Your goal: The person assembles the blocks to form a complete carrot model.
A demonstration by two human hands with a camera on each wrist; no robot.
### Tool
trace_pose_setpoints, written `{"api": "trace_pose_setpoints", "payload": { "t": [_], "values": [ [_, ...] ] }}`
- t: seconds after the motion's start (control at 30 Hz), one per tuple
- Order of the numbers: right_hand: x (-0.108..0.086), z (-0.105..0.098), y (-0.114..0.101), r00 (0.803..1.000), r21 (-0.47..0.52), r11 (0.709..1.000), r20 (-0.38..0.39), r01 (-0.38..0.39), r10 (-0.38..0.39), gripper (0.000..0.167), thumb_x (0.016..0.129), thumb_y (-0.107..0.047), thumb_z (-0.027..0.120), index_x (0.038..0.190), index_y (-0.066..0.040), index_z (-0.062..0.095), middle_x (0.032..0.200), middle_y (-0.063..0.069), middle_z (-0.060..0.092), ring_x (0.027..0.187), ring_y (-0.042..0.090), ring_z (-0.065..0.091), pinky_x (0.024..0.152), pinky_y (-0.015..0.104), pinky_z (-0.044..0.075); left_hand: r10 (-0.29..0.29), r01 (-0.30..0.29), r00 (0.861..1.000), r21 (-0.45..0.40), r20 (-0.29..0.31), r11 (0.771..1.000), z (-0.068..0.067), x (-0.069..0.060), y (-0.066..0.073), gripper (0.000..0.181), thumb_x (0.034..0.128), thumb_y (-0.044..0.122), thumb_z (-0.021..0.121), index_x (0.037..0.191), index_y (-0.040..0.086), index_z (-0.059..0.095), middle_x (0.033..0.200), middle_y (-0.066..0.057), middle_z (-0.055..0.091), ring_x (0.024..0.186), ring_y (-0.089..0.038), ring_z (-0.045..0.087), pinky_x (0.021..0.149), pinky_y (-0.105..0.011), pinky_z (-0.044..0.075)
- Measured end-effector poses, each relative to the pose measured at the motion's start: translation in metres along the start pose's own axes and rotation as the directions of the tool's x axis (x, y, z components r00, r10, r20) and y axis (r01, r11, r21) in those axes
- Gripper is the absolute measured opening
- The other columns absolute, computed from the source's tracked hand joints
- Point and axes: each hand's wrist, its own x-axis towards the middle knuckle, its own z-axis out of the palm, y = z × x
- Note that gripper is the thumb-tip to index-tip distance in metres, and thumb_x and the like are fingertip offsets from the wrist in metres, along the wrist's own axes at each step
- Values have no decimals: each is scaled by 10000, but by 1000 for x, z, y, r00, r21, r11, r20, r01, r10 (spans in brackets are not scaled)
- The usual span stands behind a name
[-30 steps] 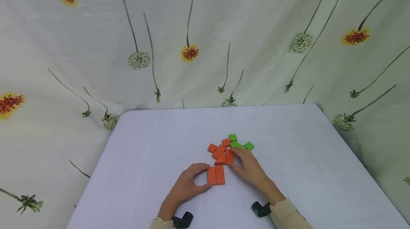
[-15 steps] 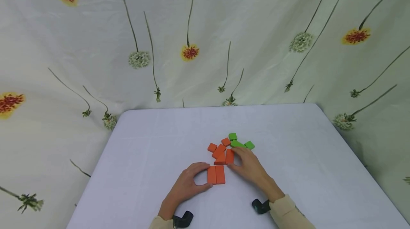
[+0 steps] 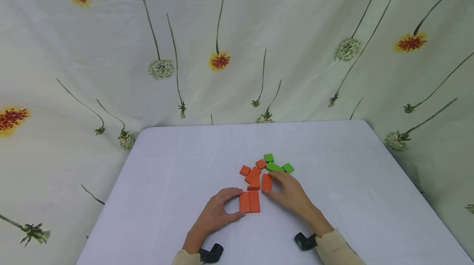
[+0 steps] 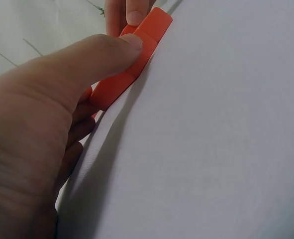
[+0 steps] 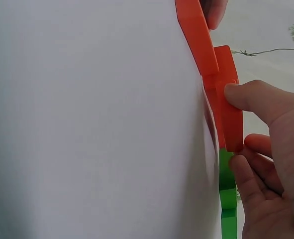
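Observation:
Two rectangular orange blocks [image 3: 249,202] lie side by side on the white table. My left hand [image 3: 214,212] grips the left one at its ends, fingers at the far end and thumb at the near end. In the left wrist view the thumb [image 4: 107,57] presses on the orange side. My right hand [image 3: 290,195] pinches a third rectangular orange block [image 3: 267,183] lengthwise, thumb near and fingers far. In the right wrist view this orange block [image 5: 231,117] shows between thumb and fingers. Left of it lies an orange triangular block [image 3: 254,184], a small gap between them.
Behind the triangle lie another orange block [image 3: 253,174] and two small orange cubes [image 3: 245,170]. Beyond my right fingers are a long green block [image 3: 274,167] and two green cubes [image 3: 288,168]. A flowered cloth [image 3: 237,22] hangs behind the table [image 3: 177,158].
My right hand has shifted slightly right with its orange block, which now stands apart from the triangular block it was beside. The left hand has stayed in place.

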Motion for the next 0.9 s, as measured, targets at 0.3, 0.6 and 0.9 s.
{"api": "trace_pose_setpoints", "payload": {
  "t": [0.3, 0.6, 0.9],
  "values": [
    [-8, -4, 2, 999, 65, 998, 40, 9, -12, 596, 834, -233, 875, 1370, -104, 648, 1366, 53, 657, 1209, 242, 639, 1015, 438, 582, -25, 25, 1000, 0, 17, 1000, 0, 0, 1, 604, 842, 381, 863, 1381, 210, 651, 1385, 45, 656, 1336, -194, 578, 1117, -448, 507],
    [-16, -2, 8, 994, 143, 988, 85, 56, -69, 611, 841, -214, 867, 1390, -97, 625, 1357, 36, 650, 1089, 168, 664, 963, 334, 600, -7, 7, 1000, -10, -2, 1000, 0, 0, 1, 597, 836, 389, 869, 1361, 193, 664, 1368, 40, 667, 1324, -194, 588, 1115, -447, 508],
    [-21, 0, 9, 983, 211, 972, 130, 101, -130, 603, 851, -230, 862, 1391, -105, 624, 1366, 44, 632, 1106, 185, 673, 981, 312, 592, -18, 18, 1000, -15, 7, 1000, 0, 0, 1, 591, 834, 382, 870, 1358, 203, 664, 1372, 36, 664, 1331, -199, 584, 1117, -454, 505]
  ]
}}
